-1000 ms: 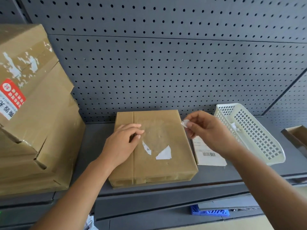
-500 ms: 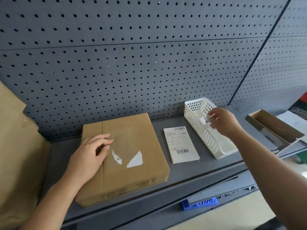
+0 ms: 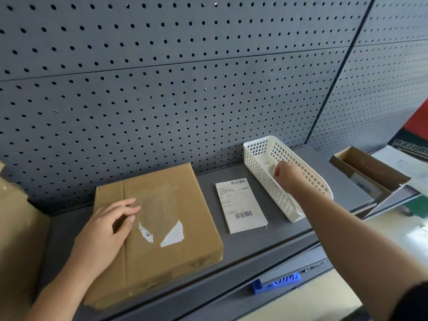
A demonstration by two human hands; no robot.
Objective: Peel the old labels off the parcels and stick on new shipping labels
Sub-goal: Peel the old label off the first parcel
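A flat brown cardboard parcel lies on the grey shelf. Two torn white remnants of the old label stick to its top, below a shiny patch of tape. My left hand rests on the parcel's left part with relaxed fingers. A new shipping label with barcodes lies flat on the shelf, right of the parcel. My right hand reaches down into the white plastic basket, its fingers pointing away and mostly hidden. A pale label scrap shows at its fingertips.
A grey pegboard wall stands behind the shelf. A large brown box is at the left edge. An open cardboard tray sits at the far right. A blue plastic item shows below the shelf.
My right hand carried the peeled scrap from above the parcel rightwards and lowered it into the basket. The view turned right. My left hand stayed on the parcel.
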